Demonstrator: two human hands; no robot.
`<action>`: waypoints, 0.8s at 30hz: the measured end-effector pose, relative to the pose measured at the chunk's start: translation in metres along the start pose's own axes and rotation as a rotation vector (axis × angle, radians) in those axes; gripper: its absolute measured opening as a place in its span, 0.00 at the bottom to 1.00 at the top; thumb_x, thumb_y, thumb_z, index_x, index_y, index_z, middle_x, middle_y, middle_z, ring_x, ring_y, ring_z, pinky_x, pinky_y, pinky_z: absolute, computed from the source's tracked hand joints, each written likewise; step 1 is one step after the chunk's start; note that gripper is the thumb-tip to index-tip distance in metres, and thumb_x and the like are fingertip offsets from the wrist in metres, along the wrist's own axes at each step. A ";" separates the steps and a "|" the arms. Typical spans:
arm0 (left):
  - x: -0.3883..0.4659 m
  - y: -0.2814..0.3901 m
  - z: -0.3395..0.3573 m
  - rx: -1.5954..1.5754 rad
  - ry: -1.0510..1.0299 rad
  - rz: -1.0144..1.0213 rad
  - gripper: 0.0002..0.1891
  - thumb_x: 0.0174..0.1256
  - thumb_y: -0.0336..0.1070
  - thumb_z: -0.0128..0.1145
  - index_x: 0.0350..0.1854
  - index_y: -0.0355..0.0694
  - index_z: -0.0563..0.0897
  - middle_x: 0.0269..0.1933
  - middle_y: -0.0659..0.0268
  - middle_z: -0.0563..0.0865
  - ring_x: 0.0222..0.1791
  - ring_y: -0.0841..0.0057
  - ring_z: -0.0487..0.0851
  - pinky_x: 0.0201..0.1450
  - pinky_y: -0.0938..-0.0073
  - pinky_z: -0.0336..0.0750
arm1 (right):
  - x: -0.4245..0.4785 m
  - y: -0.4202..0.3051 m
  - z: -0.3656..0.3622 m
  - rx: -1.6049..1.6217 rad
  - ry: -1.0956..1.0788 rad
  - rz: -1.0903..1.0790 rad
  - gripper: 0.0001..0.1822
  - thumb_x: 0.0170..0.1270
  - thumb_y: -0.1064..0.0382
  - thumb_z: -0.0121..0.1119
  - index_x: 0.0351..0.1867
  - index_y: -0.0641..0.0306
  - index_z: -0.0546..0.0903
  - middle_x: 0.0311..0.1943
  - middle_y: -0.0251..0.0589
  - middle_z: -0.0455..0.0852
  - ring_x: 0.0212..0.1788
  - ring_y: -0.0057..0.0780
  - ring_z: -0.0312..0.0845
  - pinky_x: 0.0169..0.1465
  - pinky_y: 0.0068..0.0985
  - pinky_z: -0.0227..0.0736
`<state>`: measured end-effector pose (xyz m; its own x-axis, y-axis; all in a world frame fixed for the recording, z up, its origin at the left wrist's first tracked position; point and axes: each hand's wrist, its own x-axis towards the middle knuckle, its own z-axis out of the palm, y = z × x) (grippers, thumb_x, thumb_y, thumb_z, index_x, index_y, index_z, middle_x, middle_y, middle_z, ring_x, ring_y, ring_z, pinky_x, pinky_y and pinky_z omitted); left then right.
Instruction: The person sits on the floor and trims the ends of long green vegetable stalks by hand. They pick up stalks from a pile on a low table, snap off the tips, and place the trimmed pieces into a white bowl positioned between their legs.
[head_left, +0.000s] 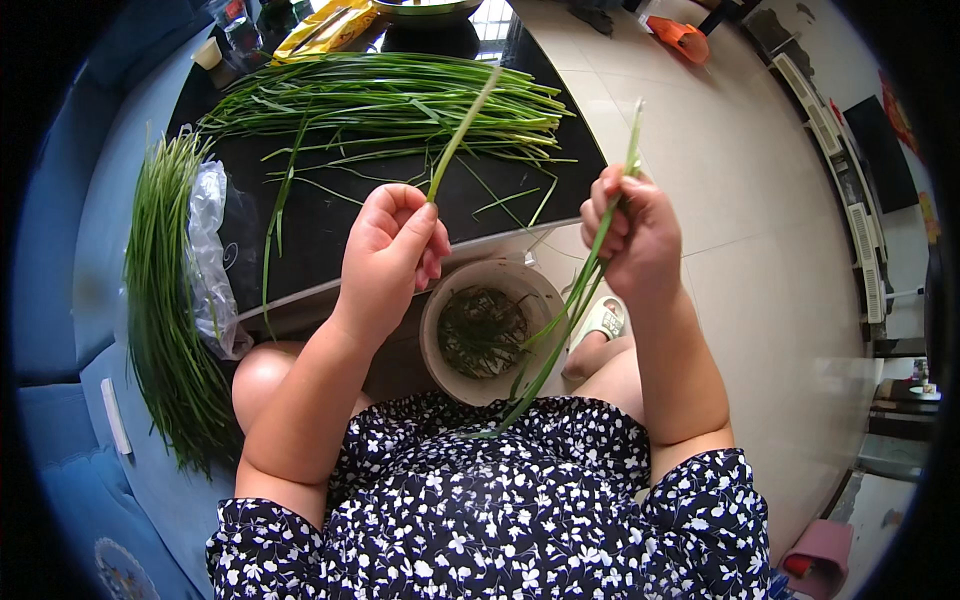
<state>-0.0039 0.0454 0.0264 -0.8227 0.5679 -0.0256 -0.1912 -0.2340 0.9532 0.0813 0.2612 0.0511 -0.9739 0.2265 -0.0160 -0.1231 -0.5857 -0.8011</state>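
Observation:
My left hand pinches a pale green stalk between thumb and fingers, its end pointing up over the black table. In my right hand are a few Chinese chive stalks, white ends up and green leaves hanging toward my lap. A wide pile of green chives lies across the glossy black tabletop, with loose leaves in front of it. Another thick bunch of chives hangs at the left beside a clear plastic bag. Below my hands stands a pale bucket with green and brown scraps inside.
A yellow packet, a metal pan and a small cup are at the table's far side. A blue sofa is on the left. An orange object and a pink bin are on the tiled floor.

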 end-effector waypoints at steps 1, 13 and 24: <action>-0.002 -0.002 0.003 0.012 -0.010 -0.041 0.04 0.67 0.33 0.46 0.39 0.41 0.68 0.24 0.66 0.77 0.17 0.85 0.72 0.17 0.90 0.65 | 0.002 -0.005 -0.007 0.051 -0.031 -0.006 0.09 0.61 0.60 0.41 0.28 0.59 0.71 0.14 0.28 0.58 0.15 0.17 0.50 0.18 0.17 0.46; -0.024 -0.091 0.025 0.831 -0.419 -0.347 0.14 0.62 0.29 0.43 0.50 0.34 0.71 0.34 0.60 0.81 0.32 0.75 0.78 0.38 0.75 0.73 | 0.004 -0.037 -0.049 0.369 -0.073 -0.101 0.08 0.59 0.60 0.41 0.25 0.58 0.69 0.19 0.30 0.59 0.22 0.22 0.51 0.24 0.20 0.50; -0.023 -0.077 0.022 0.611 -0.403 -0.208 0.16 0.65 0.32 0.48 0.54 0.33 0.72 0.50 0.61 0.78 0.51 0.77 0.74 0.56 0.76 0.67 | -0.004 -0.014 -0.029 0.092 -0.123 -0.038 0.11 0.64 0.58 0.40 0.30 0.61 0.70 0.21 0.38 0.70 0.23 0.30 0.67 0.33 0.29 0.68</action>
<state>0.0412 0.0679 -0.0403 -0.5209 0.8241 -0.2227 0.1061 0.3213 0.9410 0.0923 0.2908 0.0453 -0.9835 0.1562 0.0908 -0.1715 -0.6488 -0.7414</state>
